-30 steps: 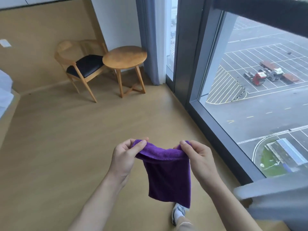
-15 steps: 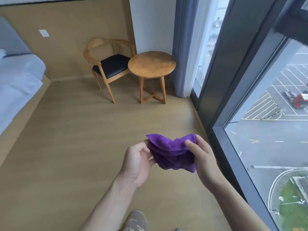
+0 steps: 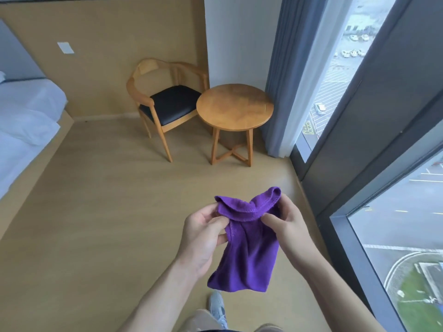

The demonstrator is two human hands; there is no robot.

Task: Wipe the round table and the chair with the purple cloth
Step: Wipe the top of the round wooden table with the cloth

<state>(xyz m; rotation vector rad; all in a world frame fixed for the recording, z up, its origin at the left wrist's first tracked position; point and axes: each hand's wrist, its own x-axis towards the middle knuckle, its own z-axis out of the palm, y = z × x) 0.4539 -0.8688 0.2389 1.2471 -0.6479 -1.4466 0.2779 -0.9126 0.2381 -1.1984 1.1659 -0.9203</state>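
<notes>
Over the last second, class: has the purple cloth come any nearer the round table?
Yes. The purple cloth, gripped by both hands, has come nearer the round table: less bare floor separates them, though the camera moved too.

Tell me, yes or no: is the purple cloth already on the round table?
No, the purple cloth hangs between the left hand and right hand, short of the round table.

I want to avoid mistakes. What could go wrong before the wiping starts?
1. The purple cloth is bunched between the left hand and right hand, so it may wipe poorly.
2. The chair stands tight against the round table, so the table's near-chair edge may be missed.
</notes>
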